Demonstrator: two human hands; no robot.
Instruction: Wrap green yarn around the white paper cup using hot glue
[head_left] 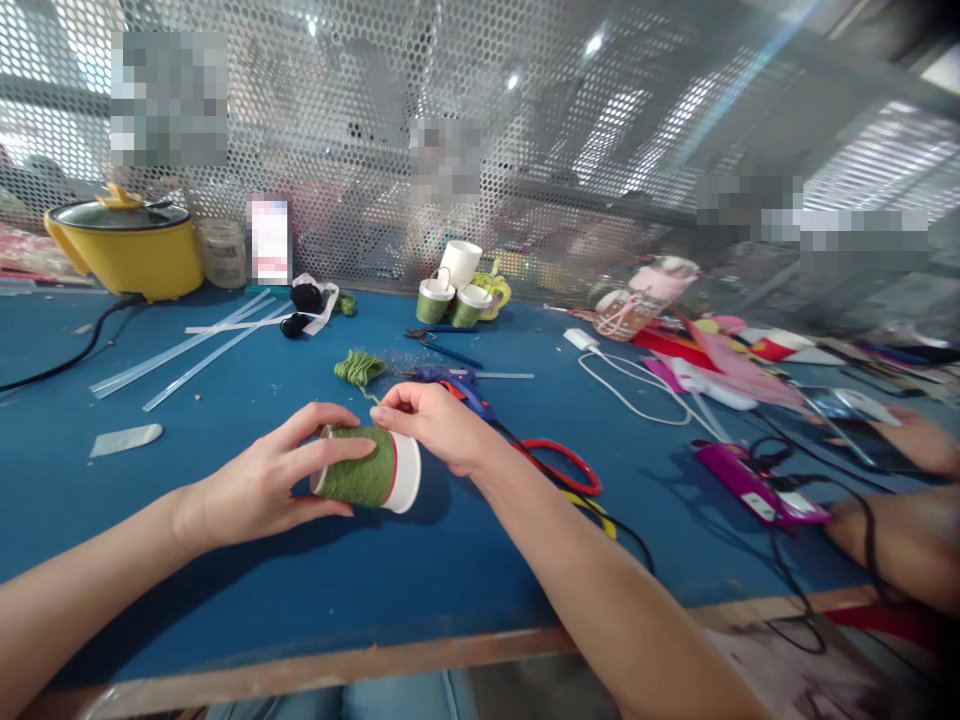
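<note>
My left hand (277, 470) is wrapped round a white paper cup (407, 473) that lies tilted on its side, its rim to the right. Green yarn (360, 482) covers most of the cup, and a thin red line runs along the yarn's edge. My right hand (427, 420) pinches the green yarn strand at the cup's upper side, thumb and index finger together. That strand leads back to a loose green yarn bundle (360, 368) just behind the cup. A blue glue gun (448, 376) lies behind my right hand.
Pliers (426, 338), two green-wrapped cups (434, 300) and a white cup stack (460, 262) stand or lie farther back. Clear sticks (184, 345) and a yellow pot (127, 250) are left. Red-handled scissors (570, 465), a purple power strip (757, 485) and another person's arm (900, 535) are right.
</note>
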